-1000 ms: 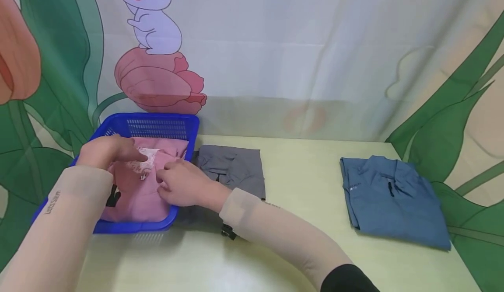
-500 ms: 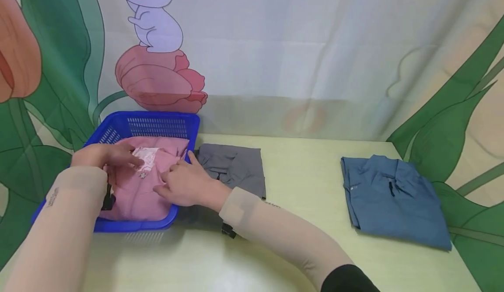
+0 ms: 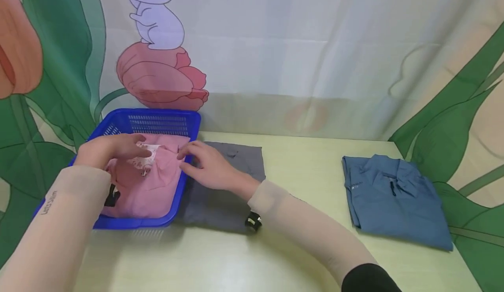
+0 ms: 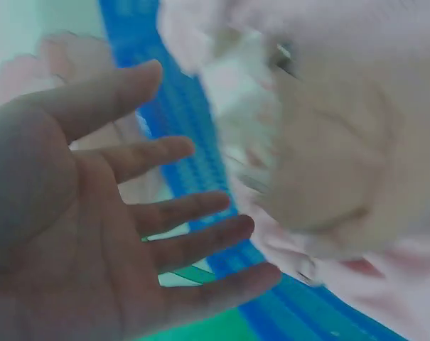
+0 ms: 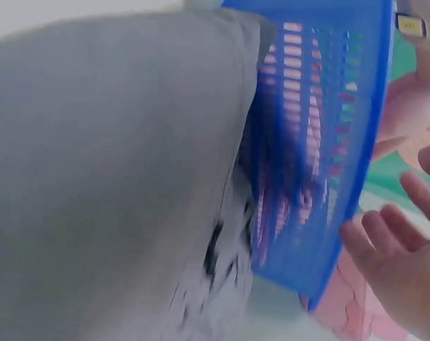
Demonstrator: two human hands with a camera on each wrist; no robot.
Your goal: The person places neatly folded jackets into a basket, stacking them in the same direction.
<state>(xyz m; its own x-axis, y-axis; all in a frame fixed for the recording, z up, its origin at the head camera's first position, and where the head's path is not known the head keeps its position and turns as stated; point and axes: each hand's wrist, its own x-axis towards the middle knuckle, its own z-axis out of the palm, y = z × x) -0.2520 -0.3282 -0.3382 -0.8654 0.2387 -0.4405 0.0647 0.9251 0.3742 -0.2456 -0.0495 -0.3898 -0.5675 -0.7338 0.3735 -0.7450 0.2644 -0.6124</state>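
Note:
In the head view a folded pink garment (image 3: 145, 198) with a white lace-like patch lies inside a blue plastic basket (image 3: 135, 223). My left hand (image 3: 112, 148) hovers over the garment's left side; the left wrist view shows its fingers (image 4: 193, 206) spread and holding nothing. At the basket's right rim is my right hand (image 3: 212, 167), fingers relaxed and slightly bent, with nothing in them. Beneath the right hand and wrist, a folded grey shirt (image 3: 220, 209) lies against the basket's right side, partly covered by the arm.
Toward the right end of the pale table (image 3: 299, 196) lies a folded blue shirt (image 3: 393, 209) with a short zip at its collar. A printed curtain (image 3: 275, 56) hangs behind the table. Its leaf-patterned part also borders the left and right sides.
My right hand has lifted off the pink garment and shifted right and up to the basket's rim. The left hand dipped left, then came back up, its fingers over the white patch.

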